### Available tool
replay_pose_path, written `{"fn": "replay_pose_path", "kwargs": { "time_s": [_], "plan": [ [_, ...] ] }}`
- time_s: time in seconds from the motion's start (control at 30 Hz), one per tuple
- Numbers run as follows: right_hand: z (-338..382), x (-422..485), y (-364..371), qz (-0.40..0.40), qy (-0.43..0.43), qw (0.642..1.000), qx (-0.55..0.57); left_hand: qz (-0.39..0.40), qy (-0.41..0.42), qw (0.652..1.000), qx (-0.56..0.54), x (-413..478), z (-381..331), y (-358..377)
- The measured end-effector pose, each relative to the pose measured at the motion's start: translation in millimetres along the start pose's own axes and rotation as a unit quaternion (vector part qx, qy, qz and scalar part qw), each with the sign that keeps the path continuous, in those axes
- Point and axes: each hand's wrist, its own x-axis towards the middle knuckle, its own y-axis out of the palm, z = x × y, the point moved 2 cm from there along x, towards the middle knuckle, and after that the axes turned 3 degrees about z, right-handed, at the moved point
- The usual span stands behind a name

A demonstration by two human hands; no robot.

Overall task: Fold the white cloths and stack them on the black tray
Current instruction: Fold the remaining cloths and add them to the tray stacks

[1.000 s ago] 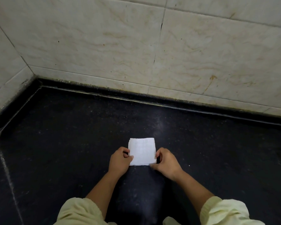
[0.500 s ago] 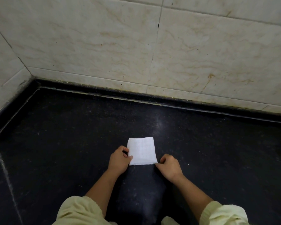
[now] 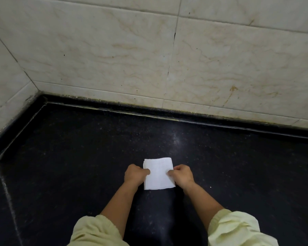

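Note:
A small white cloth (image 3: pixel 158 174), folded into a rough square, lies flat on the black speckled stone surface (image 3: pixel 238 166) near the lower middle of the head view. My left hand (image 3: pixel 134 174) grips its left edge, with the thumb on top of the cloth. From the other side my right hand (image 3: pixel 182 174) pinches the right edge, fingers curled and fingertips on the cloth. No separate tray can be told apart from the dark surface.
A cream tiled wall (image 3: pixel 149 50) rises behind the surface and turns a corner at the far left. A raised black lip (image 3: pixel 185 118) runs along the wall's foot. A pale seam (image 3: pixel 7 192) crosses the surface at the left.
My right hand left the cloth's near right corner and now pinches the middle of its right edge. My left hand slid further onto the left edge. The cloth stays flat in place.

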Motion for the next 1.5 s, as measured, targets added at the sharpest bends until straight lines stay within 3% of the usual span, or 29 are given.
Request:
{"fn": "replay_pose_path", "kwargs": {
  "time_s": [0.3,0.53,0.8,1.2,1.5],
  "plan": [
    [2,-14,-10,0.067,0.058,0.974,0.209,0.056,-0.021,0.995,-0.078,-13,-7,12],
    [8,-33,-36,0.079,0.025,0.959,0.269,0.118,0.013,0.984,-0.132,-28,-20,20],
    [-8,-53,-104,0.034,-0.01,0.951,0.308,0.216,0.067,0.966,-0.124,-49,-52,65],
    [-90,-130,-258,-0.057,-0.071,0.936,0.341,0.322,0.135,0.936,-0.048,-144,-86,209],
    [-186,-197,-419,-0.108,-0.099,0.925,0.35,0.37,0.185,0.911,-0.014,-248,-93,372]
  ]
}}
